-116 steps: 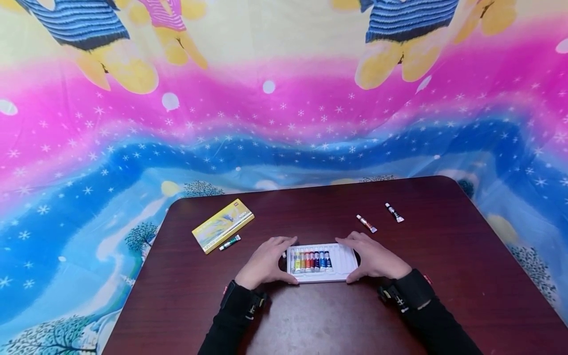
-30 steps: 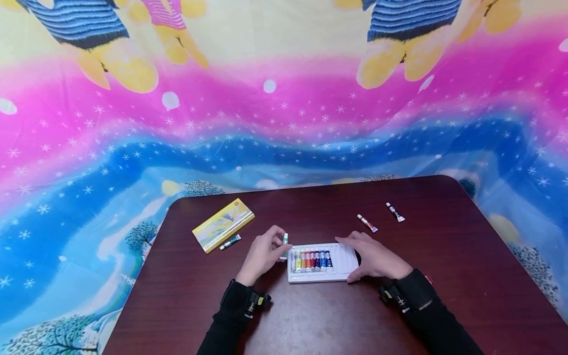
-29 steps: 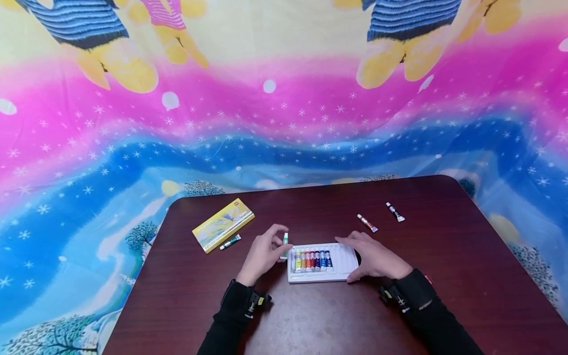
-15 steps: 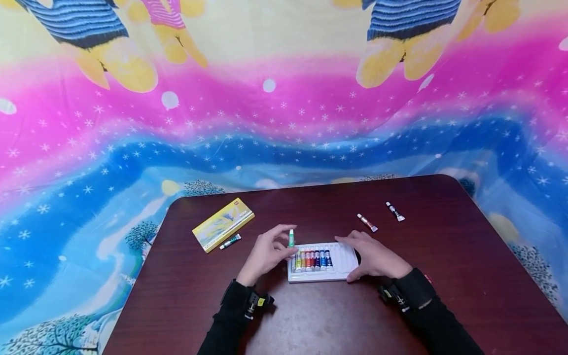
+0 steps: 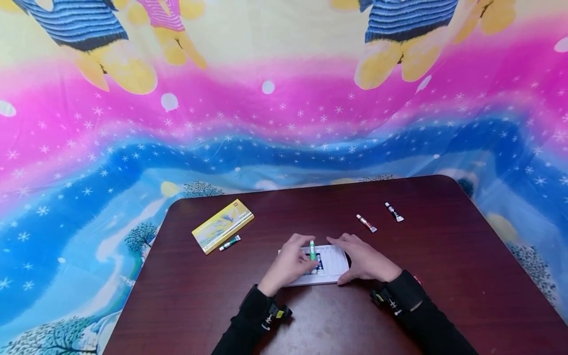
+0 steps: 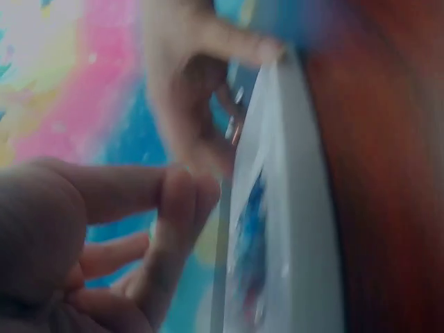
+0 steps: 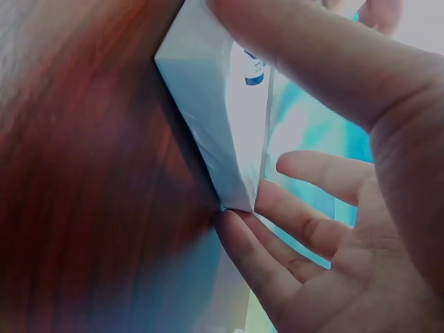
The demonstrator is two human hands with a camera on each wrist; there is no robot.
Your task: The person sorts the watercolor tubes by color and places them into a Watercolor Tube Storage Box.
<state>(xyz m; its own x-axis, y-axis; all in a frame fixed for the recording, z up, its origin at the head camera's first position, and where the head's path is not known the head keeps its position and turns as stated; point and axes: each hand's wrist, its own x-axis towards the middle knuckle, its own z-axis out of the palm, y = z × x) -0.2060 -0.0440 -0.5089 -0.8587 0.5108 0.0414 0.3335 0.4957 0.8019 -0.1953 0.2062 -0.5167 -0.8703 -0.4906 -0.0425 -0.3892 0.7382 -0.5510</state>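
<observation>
My left hand (image 5: 290, 262) pinches a small light-green paint tube (image 5: 312, 250), held upright over the white paint tray (image 5: 336, 261). Dark and blue tubes (image 5: 319, 261) show in the tray's slots beside my fingers, while the hand covers the tray's left part. On the tray's right end, my right hand (image 5: 367, 259) grips with the thumb at the near edge and fingers at the far edge. The right wrist view shows fingertips (image 7: 232, 225) against the tray's corner. In the blurred left wrist view, thumb and index finger meet above the tray wall (image 6: 305, 208).
A yellow paint box (image 5: 223, 226) lies at the table's back left, with a dark green tube (image 5: 230, 243) next to it. Toward the back right lie a red-brown tube (image 5: 366, 223) and a black tube (image 5: 394, 212). A patterned cloth (image 5: 275, 108) hangs behind the table (image 5: 186, 305).
My left hand has picked up the light-green tube from beside the tray and carried it right, over the tray. The tray and my right hand have shifted slightly left.
</observation>
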